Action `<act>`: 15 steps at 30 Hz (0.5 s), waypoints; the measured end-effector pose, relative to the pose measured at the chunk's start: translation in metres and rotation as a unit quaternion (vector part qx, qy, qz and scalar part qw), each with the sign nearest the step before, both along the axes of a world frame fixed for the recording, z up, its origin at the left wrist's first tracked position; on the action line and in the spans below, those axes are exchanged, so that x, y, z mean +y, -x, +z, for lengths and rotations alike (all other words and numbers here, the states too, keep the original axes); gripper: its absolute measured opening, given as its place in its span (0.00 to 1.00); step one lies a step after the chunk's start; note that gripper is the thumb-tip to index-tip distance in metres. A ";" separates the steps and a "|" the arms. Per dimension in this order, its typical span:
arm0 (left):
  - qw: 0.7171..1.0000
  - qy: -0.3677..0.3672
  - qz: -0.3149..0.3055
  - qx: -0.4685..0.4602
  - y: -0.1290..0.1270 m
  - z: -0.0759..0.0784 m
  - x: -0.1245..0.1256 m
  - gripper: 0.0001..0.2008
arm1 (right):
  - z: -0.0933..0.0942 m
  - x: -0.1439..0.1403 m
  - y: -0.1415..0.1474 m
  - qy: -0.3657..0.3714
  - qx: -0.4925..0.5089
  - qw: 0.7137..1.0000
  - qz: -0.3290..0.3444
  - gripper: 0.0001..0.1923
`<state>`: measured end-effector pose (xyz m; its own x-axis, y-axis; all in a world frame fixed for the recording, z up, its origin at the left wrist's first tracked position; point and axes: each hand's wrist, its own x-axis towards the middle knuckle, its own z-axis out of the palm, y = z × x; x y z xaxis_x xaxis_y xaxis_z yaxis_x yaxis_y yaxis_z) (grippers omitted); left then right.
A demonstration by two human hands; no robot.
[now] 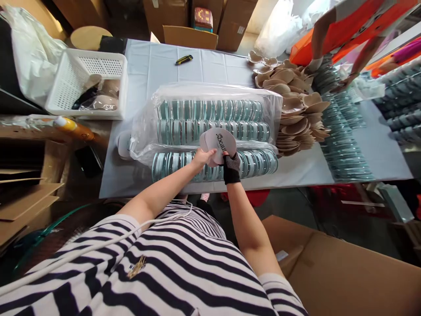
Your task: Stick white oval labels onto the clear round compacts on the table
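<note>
Pale round cards [221, 142], the top one printed with dark lettering, overlap in a small fan between my two hands. My bare left hand [204, 159] pinches them at the lower left edge. On the lower right, my right hand [232, 165], in a dark fingerless glove, grips them too. Directly beneath are rows of clear round cases [213, 131] stacked on edge; two rows lie inside a clear plastic bag [141, 136]. The nearest row [259, 162] lies along the front of the bag. More pale round cards [123, 145] rest left of the bag.
Beige moulded cups [292, 118] are heaped on the right, beside stacks of clear cases [345, 149]. A co-worker's hands [315, 66] touch those stacks. A yellow-black utility knife [184, 59] lies at the back; a white basket [121, 83] stands left. A carton [345, 272] sits lower right.
</note>
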<state>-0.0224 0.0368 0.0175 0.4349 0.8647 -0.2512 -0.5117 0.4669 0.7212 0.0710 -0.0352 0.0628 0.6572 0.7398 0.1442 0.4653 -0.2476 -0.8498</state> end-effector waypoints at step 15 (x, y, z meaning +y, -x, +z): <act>0.979 0.190 0.047 -0.052 0.031 -0.028 0.038 0.22 | -0.036 -0.104 0.068 0.466 -0.247 0.844 0.097 0.18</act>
<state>-0.0532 0.0745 -0.0106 0.3971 0.7554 -0.5212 -0.6267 0.6381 0.4473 0.0034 -0.1393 0.0273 0.5404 0.7705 -0.3381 0.8149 -0.5794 -0.0181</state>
